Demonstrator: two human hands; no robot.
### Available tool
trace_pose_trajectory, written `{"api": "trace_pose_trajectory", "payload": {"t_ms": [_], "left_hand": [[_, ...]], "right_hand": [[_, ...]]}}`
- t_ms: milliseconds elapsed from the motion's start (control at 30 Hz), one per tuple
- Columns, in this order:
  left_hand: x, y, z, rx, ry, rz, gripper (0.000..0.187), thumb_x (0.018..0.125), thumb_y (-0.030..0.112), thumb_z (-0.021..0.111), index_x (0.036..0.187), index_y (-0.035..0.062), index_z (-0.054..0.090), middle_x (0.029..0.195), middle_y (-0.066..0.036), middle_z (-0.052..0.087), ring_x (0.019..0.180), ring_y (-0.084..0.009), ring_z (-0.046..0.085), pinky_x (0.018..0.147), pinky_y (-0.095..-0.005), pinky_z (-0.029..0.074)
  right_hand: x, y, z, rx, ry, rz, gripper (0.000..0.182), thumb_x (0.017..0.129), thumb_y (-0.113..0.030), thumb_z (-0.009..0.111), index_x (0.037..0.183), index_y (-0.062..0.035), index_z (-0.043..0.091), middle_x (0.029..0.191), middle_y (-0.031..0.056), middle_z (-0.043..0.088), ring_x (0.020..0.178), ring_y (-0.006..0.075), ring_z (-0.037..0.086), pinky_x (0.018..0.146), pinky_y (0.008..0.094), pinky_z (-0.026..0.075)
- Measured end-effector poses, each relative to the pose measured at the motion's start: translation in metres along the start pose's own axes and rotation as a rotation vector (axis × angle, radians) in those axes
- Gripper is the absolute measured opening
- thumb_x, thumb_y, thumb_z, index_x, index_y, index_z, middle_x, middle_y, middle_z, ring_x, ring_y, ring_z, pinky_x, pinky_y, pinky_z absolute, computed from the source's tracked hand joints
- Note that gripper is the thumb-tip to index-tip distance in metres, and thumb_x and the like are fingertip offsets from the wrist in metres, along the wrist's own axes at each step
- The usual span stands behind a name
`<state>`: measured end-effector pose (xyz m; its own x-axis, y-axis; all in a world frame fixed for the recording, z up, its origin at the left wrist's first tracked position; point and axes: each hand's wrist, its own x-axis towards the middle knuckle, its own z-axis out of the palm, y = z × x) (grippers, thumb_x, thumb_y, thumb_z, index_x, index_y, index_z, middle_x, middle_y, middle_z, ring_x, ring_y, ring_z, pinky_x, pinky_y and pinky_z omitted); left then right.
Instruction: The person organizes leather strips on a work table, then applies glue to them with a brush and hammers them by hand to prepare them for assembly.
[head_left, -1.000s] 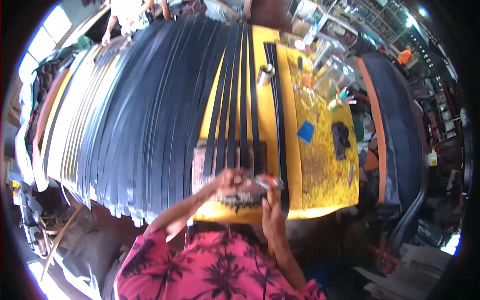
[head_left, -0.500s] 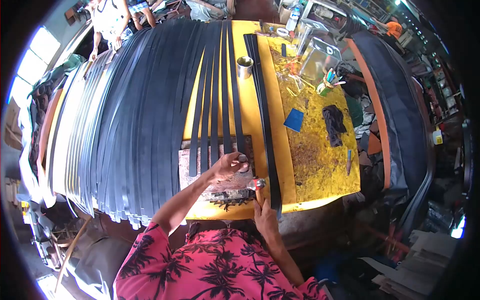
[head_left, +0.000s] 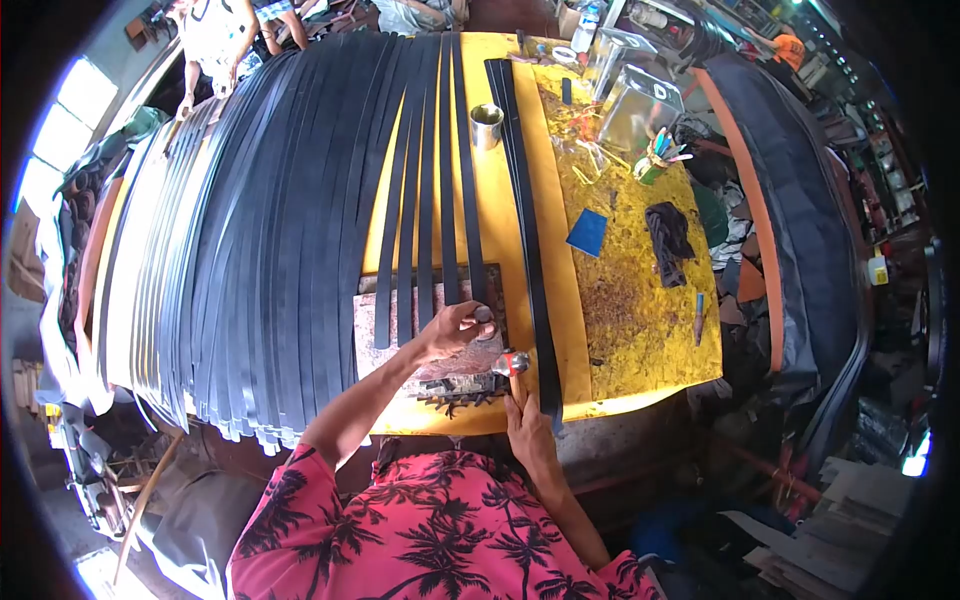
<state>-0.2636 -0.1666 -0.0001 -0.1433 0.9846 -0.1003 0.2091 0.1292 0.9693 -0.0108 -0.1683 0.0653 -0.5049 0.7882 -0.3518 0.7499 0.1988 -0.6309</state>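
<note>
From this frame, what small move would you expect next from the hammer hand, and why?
Probably a short downward tap. The left hand pinches a small punch upright on the end of a black strap over the worn board, and the right hand holds the hammer just beside it, head low.

Bare yellow counter (head_left: pixel 500 225) runs as an open lane between the spread black leather strips (head_left: pixel 430 180) and the paired black strips (head_left: pixel 525 230) to their right, blocked far up by an upright metal tin (head_left: pixel 486 125). Right of the pair, the mottled yellow mat (head_left: pixel 620 300) carries a blue square (head_left: pixel 586 232) and a crumpled black cloth (head_left: pixel 668 240), well apart, with clear stretches nearer the counter's edge.
</note>
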Motion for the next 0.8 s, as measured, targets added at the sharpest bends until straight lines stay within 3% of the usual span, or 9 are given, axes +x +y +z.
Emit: {"api": "trace_pose_trajectory", "payload": {"t_ms": [500,800], "left_hand": [[-0.0014,-0.0063,0.0044,-0.080,0.051,0.003,0.026,0.090,0.020,0.070,0.106,0.0008,0.062,0.100,-0.010,0.070,0.099,-0.0193,0.066,0.091,-0.0358,0.055],[0.0000,-0.0038,0.0024,-0.070,0.031,-0.034,0.026,0.091,0.020,0.069,0.108,0.0013,0.061,0.100,-0.010,0.070,0.100,-0.0211,0.067,0.090,-0.0365,0.055]], "right_hand": [[-0.0005,-0.0064,-0.0052,-0.065,-0.085,0.114,0.064,0.098,-0.048,0.046,0.130,0.0073,0.047,0.090,0.0355,0.063,0.089,0.0505,0.062,0.071,0.0549,0.052],[0.0010,-0.0033,-0.0034,-0.041,-0.086,0.046,0.057,0.099,-0.046,0.047,0.126,0.0045,0.047,0.083,0.0341,0.063,0.082,0.0521,0.062,0.064,0.0562,0.051]]}}
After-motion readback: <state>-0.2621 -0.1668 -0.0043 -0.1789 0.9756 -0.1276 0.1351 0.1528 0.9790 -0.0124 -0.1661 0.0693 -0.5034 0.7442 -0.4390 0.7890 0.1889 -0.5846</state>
